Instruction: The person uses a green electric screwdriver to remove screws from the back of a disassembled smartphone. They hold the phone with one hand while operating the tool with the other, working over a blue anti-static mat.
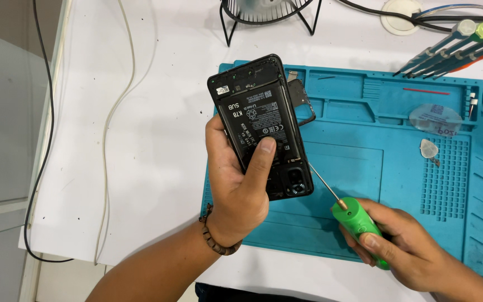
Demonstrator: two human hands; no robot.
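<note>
1. Your right hand [406, 254] sits lowest in view, closed around the green handle of a screwdriver [359, 226]; its thin shaft runs up and left to the lower right corner of the phone [264, 126].
2. Your left hand [236, 184] grips that phone, back cover off and battery showing, raised and tilted over the left end of the teal work mat [364, 162]. The thumb presses on the battery face and the fingers wrap round the far edge.
3. The tip appears to meet the frame near the phone's lower corner, but it is too small to say whether it is seated in a screw.
4. Hold the shaft in line with the screw, not slanted, and press lightly before turning so the tip does not slip.
5. Ease the thumb's pressure on the battery; brace on the frame instead.
6. Work low over the mat so a freed screw lands in its trays.
7. A removed dark cover piece [300, 100] lies on the mat just behind the phone; spare drivers [454, 47] rest at the top right, with a guitar-pick opener [429, 148] below them.
</note>
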